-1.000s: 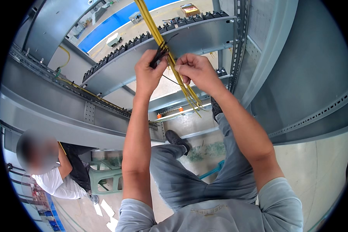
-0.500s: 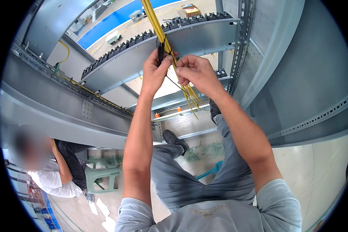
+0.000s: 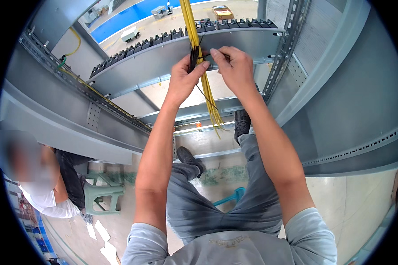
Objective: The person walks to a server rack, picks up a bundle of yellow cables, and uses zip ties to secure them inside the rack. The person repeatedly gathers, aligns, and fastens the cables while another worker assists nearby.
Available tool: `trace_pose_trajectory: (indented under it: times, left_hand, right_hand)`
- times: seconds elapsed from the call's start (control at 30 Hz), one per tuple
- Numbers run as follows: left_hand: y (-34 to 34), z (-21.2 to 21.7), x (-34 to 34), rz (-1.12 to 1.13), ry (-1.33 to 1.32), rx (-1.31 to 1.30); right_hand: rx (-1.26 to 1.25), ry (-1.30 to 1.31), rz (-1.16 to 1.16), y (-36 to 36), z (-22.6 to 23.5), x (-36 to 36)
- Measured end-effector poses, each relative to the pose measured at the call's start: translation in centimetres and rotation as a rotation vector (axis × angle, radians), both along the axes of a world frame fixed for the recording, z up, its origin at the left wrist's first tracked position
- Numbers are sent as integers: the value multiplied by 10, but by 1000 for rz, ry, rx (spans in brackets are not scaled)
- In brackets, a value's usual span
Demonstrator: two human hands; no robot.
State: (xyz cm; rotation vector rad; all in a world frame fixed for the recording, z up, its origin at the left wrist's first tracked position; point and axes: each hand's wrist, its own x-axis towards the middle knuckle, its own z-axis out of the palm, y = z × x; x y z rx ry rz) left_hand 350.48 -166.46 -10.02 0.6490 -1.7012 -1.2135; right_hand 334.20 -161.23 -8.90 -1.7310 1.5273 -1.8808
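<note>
A bundle of yellow wires (image 3: 188, 20) runs down in front of me, its loose ends fanning out below. My left hand (image 3: 182, 81) grips several black cable ties (image 3: 193, 56) upright against the bundle's left side, the thumb lying over the wires. One thin tie tail hangs beneath it, across the wires. To the right of the bundle, my right hand (image 3: 238, 66) is closed in a pinch on the end of a black cable tie that goes around the wires. Part of that loop is hidden by the bundle and my fingers.
A grey metal cabinet frame surrounds my arms. Behind the wires a crossbar (image 3: 141, 62) carries a row of black clips. A slotted upright (image 3: 292, 35) stands right. At lower left, a person (image 3: 68, 205) sits near a green stool (image 3: 102, 190). A blue-green tool (image 3: 234, 196) lies between my legs.
My right hand has moved up and away from the wires, drawing a tie end to the right. The left hand keeps its hold. The whole view has shifted slightly.
</note>
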Motion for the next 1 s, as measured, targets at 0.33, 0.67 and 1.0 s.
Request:
trace_pose_trajectory:
  times: [0.33,0.67,1.0]
  left_hand:
    - [-13,-22,-2,52,89,-82]
    - [-11,-37,-19,72,209,-42]
    - [-15,-34,-13,74,203,-1]
  right_hand:
    - [-54,-345,237,-9,6,14]
    - [127,-1258,840,-3,4,29]
    - [104,-1108,712,-1,3,38]
